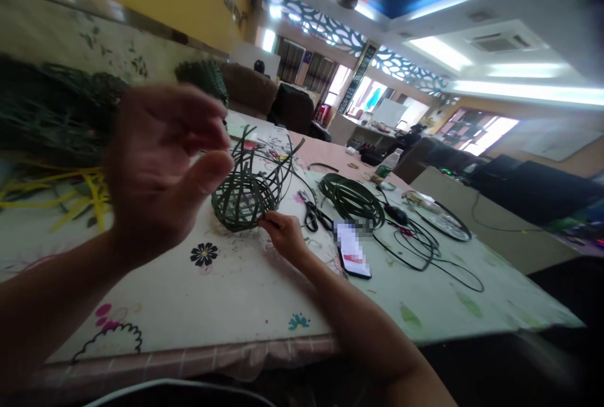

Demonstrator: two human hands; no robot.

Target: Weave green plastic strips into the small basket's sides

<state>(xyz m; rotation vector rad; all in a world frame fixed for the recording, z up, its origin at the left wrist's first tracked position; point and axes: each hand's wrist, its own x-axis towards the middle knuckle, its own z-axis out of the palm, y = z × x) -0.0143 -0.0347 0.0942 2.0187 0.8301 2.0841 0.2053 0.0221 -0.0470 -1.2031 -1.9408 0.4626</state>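
A round, openwork basket (243,199) woven from dark green strips lies on the table, with loose strip ends sticking up from its far side. My right hand (284,235) pinches the basket's near right edge. Raised to the left of the basket and nearer the camera, my left hand (165,165) is blurred. Its fingers are curled, with a gap between thumb and fingertips, and nothing shows between them. Black-handled scissors (311,215) lie to the right of the basket.
Right of the scissors are a coil of green strip (352,199), a phone (353,250), a black mouse (396,214) and thin cables. Yellow strips (85,196) and dark green woven pieces (51,111) lie at left. A bottle (387,165) stands farther back.
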